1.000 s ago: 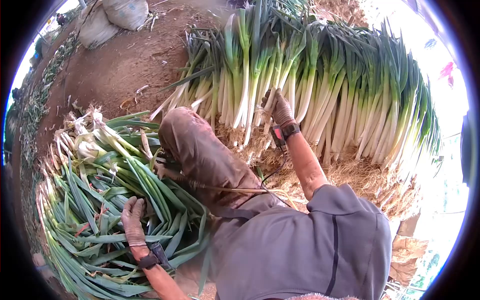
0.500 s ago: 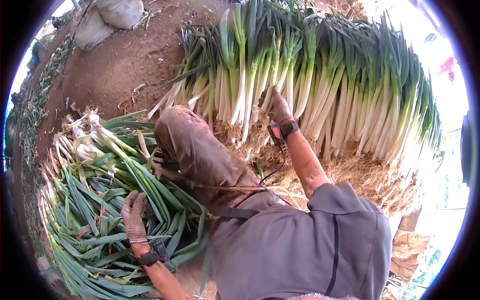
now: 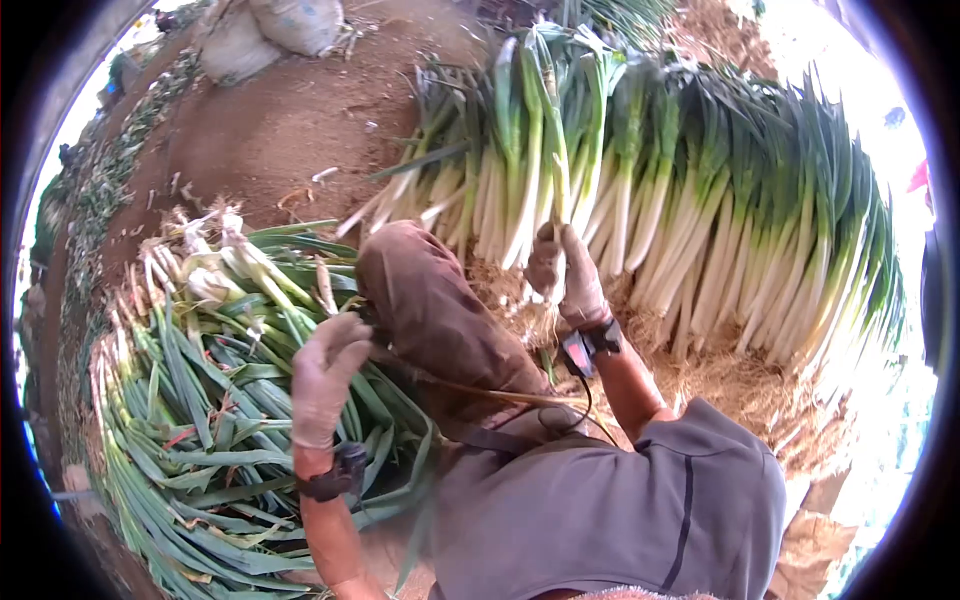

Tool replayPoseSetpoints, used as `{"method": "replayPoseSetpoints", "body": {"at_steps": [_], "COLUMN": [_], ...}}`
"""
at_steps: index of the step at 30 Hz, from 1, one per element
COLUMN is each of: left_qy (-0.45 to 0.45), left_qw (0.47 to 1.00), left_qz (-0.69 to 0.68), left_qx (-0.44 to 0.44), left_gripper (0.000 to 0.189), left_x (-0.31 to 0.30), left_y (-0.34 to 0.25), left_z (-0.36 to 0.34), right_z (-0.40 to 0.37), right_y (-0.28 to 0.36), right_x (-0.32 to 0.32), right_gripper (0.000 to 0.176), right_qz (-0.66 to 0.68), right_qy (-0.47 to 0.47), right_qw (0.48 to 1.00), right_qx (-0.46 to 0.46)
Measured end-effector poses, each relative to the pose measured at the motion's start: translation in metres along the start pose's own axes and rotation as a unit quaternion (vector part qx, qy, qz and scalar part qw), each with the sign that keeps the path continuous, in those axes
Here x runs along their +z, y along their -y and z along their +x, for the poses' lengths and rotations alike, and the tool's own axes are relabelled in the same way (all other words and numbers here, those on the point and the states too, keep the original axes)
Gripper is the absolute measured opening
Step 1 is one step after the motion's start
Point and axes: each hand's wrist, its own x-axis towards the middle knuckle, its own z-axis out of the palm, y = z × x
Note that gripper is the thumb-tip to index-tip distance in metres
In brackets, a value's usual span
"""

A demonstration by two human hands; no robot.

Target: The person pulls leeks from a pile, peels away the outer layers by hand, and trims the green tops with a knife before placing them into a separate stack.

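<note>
My right hand, in a dirty glove with a wrist strap, is closed around the lower white end of a leek; its roots hang below my fingers and its green top points away from me. Behind it stands a long row of leeks, white shanks and roots toward me. My left hand, gloved and a little blurred, is raised over a heap of leeks with long green leaves. Its fingers are loosely bent, and I see nothing between them.
My bent knee lies between the heap and the row. Pale sacks sit on the brown soil at the upper left. Crumpled brown paper shows at the lower right.
My left hand has lifted off the heap and moved up and right. My right hand has drawn a leek nearer to me, out from the row. The view has shifted slightly.
</note>
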Motion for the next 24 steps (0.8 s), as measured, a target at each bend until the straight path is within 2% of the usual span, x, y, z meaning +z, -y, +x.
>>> {"method": "replayPoseSetpoints", "body": {"at_steps": [3, 4, 5, 6, 7, 9, 12, 13, 14, 16, 17, 18, 19, 21, 22, 23, 24], "left_qy": [0.061, 0.065, 0.056, 0.038, 0.059, 0.066, -0.073, -0.105, -0.126, -0.188, -0.200, -0.233, -0.233, -0.231, -0.183, -0.096, -0.009], "left_qw": [0.997, 0.995, 0.991, 0.987, 0.966, 0.973, 0.972, 0.968, 0.972, 0.954, 0.955, 0.932, 0.931, 0.920, 0.963, 0.972, 0.963], "left_qz": [-0.050, -0.056, -0.105, -0.050, -0.126, -0.051, 0.088, 0.069, 0.071, 0.120, 0.145, 0.185, 0.193, 0.229, 0.136, 0.145, 0.132], "left_qx": [0.013, 0.054, 0.059, 0.147, 0.216, 0.216, 0.205, 0.216, 0.187, 0.201, 0.165, 0.206, 0.205, 0.217, 0.144, 0.160, 0.233], "left_gripper": [0.049, 0.048, 0.048, 0.042, 0.037, 0.040, 0.041, 0.043, 0.040, 0.044, 0.041, 0.035, 0.035, 0.035, 0.033, 0.029, 0.026], "left_x": [0.019, 0.025, 0.034, 0.039, 0.048, 0.049, 0.046, 0.041, 0.033, 0.012, 0.004, -0.003, -0.012, -0.029, -0.022, -0.017, -0.007], "left_y": [-0.013, -0.013, -0.014, -0.002, -0.019, -0.043, -0.036, -0.040, -0.042, -0.038, -0.036, -0.034, -0.030, -0.026, -0.027, -0.029, -0.025], "left_z": [0.017, 0.024, 0.031, 0.046, 0.050, 0.052, 0.068, 0.069, 0.068, 0.059, 0.053, 0.049, 0.044, 0.027, 0.008, -0.014, -0.031], "right_z": [-0.007, -0.008, -0.005, -0.006, -0.006, -0.005, -0.008, -0.006, -0.003, 0.004, 0.007, 0.010, 0.012, 0.014, 0.015, 0.014, 0.015], "right_y": [-0.019, -0.024, -0.033, -0.039, -0.048, -0.063, -0.084, -0.089, -0.097, -0.112, -0.119, -0.125, -0.132, -0.145, -0.149, -0.150, -0.156], "right_x": [0.036, 0.044, 0.044, 0.052, 0.053, 0.070, 0.101, 0.107, 0.111, 0.117, 0.119, 0.119, 0.120, 0.123, 0.130, 0.137, 0.140], "right_gripper": [0.041, 0.043, 0.045, 0.045, 0.045, 0.044, 0.043, 0.042, 0.044, 0.048, 0.048, 0.049, 0.050, 0.054, 0.056, 0.065, 0.069], "right_qz": [-0.053, -0.057, -0.085, -0.143, -0.143, -0.163, -0.183, -0.229, -0.222, -0.280, -0.277, -0.274, -0.272, -0.265, -0.261, -0.260, -0.239], "right_qy": [0.005, 0.004, 0.022, 0.003, 0.031, 0.067, 0.098, 0.131, 0.159, 0.164, 0.175, 0.186, 0.197, 0.223, 0.236, 0.246, 0.239], "right_qw": [0.998, 0.998, 0.995, 0.989, 0.987, 0.981, 0.969, 0.956, 0.952, 0.936, 0.932, 0.928, 0.923, 0.917, 0.913, 0.913, 0.912], "right_qx": [0.015, 0.033, 0.039, 0.044, 0.062, 0.084, 0.134, 0.126, 0.139, 0.138, 0.154, 0.170, 0.186, 0.199, 0.204, 0.198, 0.234]}}
